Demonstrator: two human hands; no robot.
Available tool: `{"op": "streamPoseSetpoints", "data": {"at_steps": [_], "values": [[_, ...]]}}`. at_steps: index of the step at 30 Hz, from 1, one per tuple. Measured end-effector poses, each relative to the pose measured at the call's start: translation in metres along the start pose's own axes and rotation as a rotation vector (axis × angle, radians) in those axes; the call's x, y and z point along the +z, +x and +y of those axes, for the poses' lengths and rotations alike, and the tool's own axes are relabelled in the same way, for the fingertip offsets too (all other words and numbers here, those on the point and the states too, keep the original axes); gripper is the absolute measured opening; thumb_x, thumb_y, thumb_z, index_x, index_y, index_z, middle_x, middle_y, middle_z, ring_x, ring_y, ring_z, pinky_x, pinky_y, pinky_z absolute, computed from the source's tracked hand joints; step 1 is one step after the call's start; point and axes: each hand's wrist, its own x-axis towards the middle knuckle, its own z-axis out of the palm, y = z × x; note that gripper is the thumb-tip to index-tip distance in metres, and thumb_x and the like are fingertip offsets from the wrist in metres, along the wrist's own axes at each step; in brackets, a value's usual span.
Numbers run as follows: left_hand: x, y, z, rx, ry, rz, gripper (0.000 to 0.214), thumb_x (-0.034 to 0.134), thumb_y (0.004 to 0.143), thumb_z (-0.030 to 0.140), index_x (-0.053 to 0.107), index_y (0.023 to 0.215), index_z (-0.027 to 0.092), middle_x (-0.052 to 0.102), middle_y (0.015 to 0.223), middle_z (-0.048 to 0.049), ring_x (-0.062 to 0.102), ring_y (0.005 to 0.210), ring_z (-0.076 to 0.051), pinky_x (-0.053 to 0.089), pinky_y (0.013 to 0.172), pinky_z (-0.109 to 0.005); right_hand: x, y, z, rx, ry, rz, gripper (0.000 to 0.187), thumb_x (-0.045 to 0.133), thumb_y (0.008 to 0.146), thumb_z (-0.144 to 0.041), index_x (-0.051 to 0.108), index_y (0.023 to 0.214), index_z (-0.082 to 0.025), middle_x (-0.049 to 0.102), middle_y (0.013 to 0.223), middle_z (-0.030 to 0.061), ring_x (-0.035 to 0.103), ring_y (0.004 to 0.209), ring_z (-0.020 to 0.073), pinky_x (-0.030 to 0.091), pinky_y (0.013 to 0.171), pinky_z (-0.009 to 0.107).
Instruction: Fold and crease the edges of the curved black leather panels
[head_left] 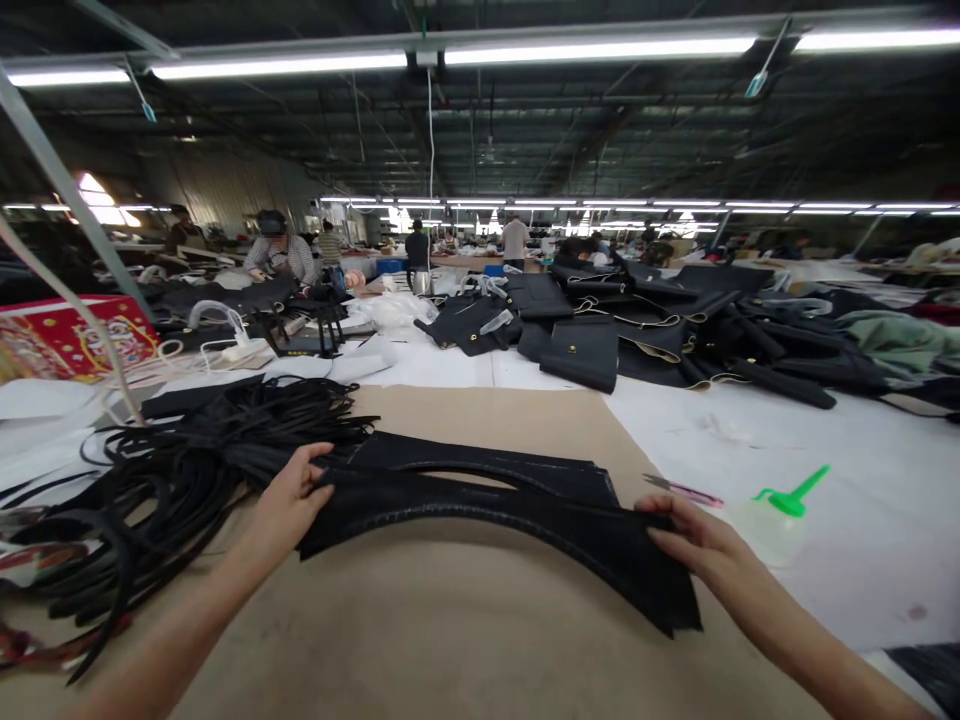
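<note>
A curved black leather-like panel (480, 505) is stretched between my two hands, its lower edge arched and marked with a pale line. My left hand (298, 492) pinches its left end, thumb and fingers closed on the upper corner. At the other end, my right hand (686, 528) grips the upper edge, and the panel's right tip hangs down below it. Just behind lies a second black panel (480, 462) of similar shape, flat on the brown board (480, 640). Part of that second panel is hidden by the held one.
Black straps (195, 455) lie heaped on the left. To the right are a pair of pointed snips (684, 488) and a bottle with a green spout (795, 500). Black bag pieces (577, 350) pile up at the back, and a person (281, 255) works beyond at far left.
</note>
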Motion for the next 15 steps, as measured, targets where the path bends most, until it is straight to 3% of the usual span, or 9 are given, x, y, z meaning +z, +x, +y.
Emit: {"op": "streamPoseSetpoints", "data": {"at_steps": [4, 7, 12, 15], "values": [[0.017, 0.059, 0.002, 0.016, 0.149, 0.037, 0.054, 0.051, 0.068, 0.029, 0.045, 0.121, 0.019, 0.059, 0.074, 0.0018, 0.062, 0.071, -0.021, 0.048, 0.066, -0.030, 0.016, 0.061, 0.002, 0.019, -0.100, 0.065, 0.039, 0.047, 0.072, -0.034, 0.060, 0.105, -0.018, 0.066, 0.088, 0.0047, 0.061, 0.081, 0.0224, 0.047, 0.070, 0.031], [0.033, 0.086, -0.006, 0.024, 0.262, 0.058, 0.048, 0.049, 0.072, 0.022, 0.048, 0.120, 0.020, 0.061, 0.078, 0.0004, 0.062, 0.075, -0.020, 0.047, 0.070, -0.028, 0.030, 0.096, 0.016, 0.015, -0.183, 0.105, 0.036, 0.046, 0.068, -0.024, 0.062, 0.101, -0.018, 0.065, 0.090, 0.0044, 0.060, 0.083, 0.0216, 0.046, 0.073, 0.031], [0.051, 0.094, -0.015, 0.048, 0.448, 0.106, 0.044, 0.046, 0.077, 0.012, 0.052, 0.120, 0.017, 0.065, 0.090, -0.0057, 0.063, 0.084, -0.021, 0.048, 0.079, -0.030, 0.048, 0.113, 0.028, -0.022, -0.290, 0.129, 0.033, 0.044, 0.070, -0.011, 0.062, 0.098, -0.018, 0.064, 0.097, 0.0066, 0.059, 0.094, 0.0226, 0.042, 0.089, 0.036], [0.057, 0.079, -0.009, 0.089, 0.564, 0.192, 0.044, 0.041, 0.081, 0.011, 0.051, 0.124, 0.011, 0.059, 0.115, -0.0168, 0.057, 0.106, -0.030, 0.045, 0.091, -0.042, 0.051, 0.103, 0.021, -0.049, -0.351, 0.164, 0.031, 0.047, 0.076, -0.011, 0.060, 0.103, -0.016, 0.060, 0.109, 0.0115, 0.055, 0.103, 0.0254, 0.038, 0.097, 0.041]]}}
